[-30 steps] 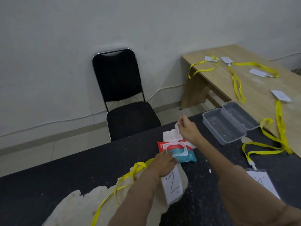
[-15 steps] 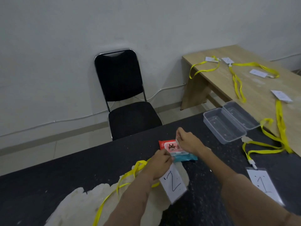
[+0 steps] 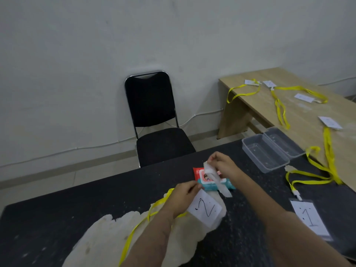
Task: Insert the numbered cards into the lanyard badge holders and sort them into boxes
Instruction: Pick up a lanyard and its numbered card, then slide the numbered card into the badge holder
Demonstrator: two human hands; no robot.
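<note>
- Two bare hands work over a black speckled bench (image 3: 57, 218).
- The left hand (image 3: 183, 197) has its grip closed in a pinch on the upper edge of a white card marked 2 (image 3: 205, 210). The card hangs tilted, just over a crumpled off-white cloth (image 3: 107, 237) spread on the bench. Whether the card sits in a sleeve cannot be told.
- One yellow lanyard ribbon (image 3: 138, 226) runs from under that hand across the cloth toward the near edge.
- The right hand (image 3: 224, 164) is raised, and its grip pinches the top end of a white wet wipe (image 3: 223, 188).
- The wipe trails down across a red and teal wipes pack (image 3: 198, 171), which lies flat on the bench just beyond the card.
- A clear badge holder with a white card marked 1 (image 3: 308, 218) lies flat to the right. It is clipped to a second yellow lanyard (image 3: 308, 181) that loops toward the far right.
- Two clear plastic boxes (image 3: 264, 155) sit side by side, touching, near the bench's far right corner.
- A light wooden bench (image 3: 300, 112) beyond carries more yellow lanyards and white cards, spread apart.
- A black chair with a metal frame (image 3: 154, 112) stands against the white wall.
</note>
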